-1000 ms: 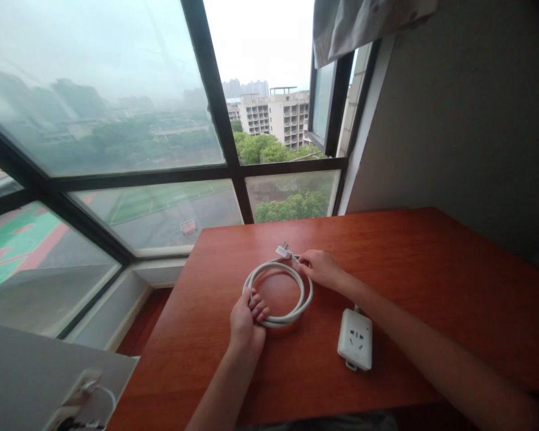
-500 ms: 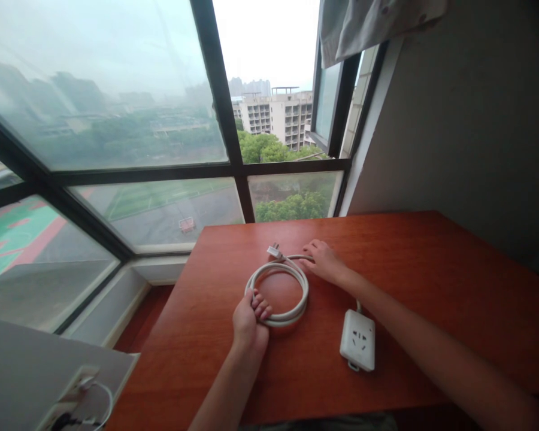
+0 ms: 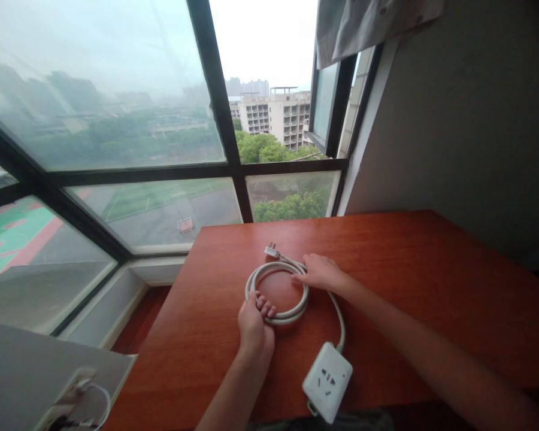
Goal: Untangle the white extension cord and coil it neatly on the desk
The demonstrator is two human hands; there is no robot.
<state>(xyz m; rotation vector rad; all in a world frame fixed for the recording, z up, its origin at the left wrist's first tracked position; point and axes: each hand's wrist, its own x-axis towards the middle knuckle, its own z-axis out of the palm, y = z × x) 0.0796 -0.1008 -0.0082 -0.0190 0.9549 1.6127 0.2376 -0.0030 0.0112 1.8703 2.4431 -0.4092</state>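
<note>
A white power cord (image 3: 291,314) lies in a round coil of a few loops above the tabletop. My left hand (image 3: 257,317) is closed around the coil's lower left side. At the coil's upper right, my right hand (image 3: 321,272) has its thumb and fingers on the cord, closed about it. The cord's plug (image 3: 272,250) points away at the far side of the coil, its metal prongs showing. From under my right hand a length of cord runs down to the white extension socket (image 3: 327,382), which sits tilted at the table's near edge.
The reddish-brown table (image 3: 408,281) fills the space before me. Beyond it stand dark-framed windows (image 3: 236,170), one pane swung outward, with a curtain (image 3: 377,27) above. At lower left, a wall outlet (image 3: 78,386) has a white cable plugged in.
The extension socket has swung left and toward me, turning as its cord shows more. My right hand has moved down onto the coil's right side. My left hand keeps its hold.
</note>
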